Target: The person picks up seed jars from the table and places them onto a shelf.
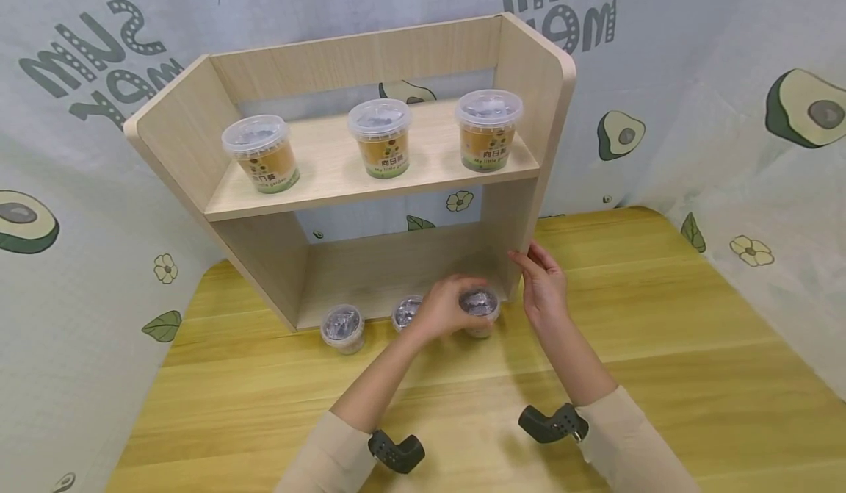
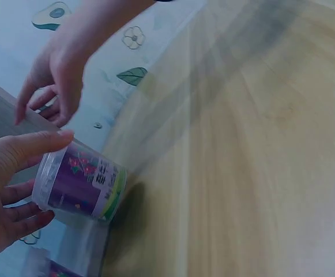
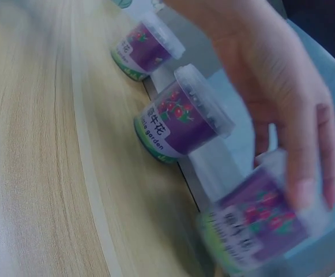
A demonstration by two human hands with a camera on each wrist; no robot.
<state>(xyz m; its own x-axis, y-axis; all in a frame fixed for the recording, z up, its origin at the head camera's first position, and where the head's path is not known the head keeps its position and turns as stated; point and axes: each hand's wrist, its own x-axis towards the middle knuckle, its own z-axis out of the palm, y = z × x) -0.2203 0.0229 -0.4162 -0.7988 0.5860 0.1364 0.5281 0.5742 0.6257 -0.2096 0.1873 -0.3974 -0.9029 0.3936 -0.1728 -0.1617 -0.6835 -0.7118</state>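
Observation:
My left hand (image 1: 449,308) has its thumb and fingers around the lid of a small plastic cup (image 1: 481,309), rightmost of three in front of the wooden shelf (image 1: 370,203). In the left wrist view this cup (image 2: 81,182) shows a purple label with red flowers. The thumb lies along one side of the lid, the fingers on the other. My right hand (image 1: 545,287) grips the front edge of the shelf's right side panel, low down. Two matching purple cups (image 3: 181,115) (image 3: 147,47) stand in line along the shelf's bottom edge.
Three orange-labelled cups with clear lids, left (image 1: 262,153), middle (image 1: 381,139) and right (image 1: 487,131), stand on the upper board. The shelf rests on a wood-grain table (image 1: 661,317). Behind hangs a pale curtain (image 1: 687,52) printed with avocados.

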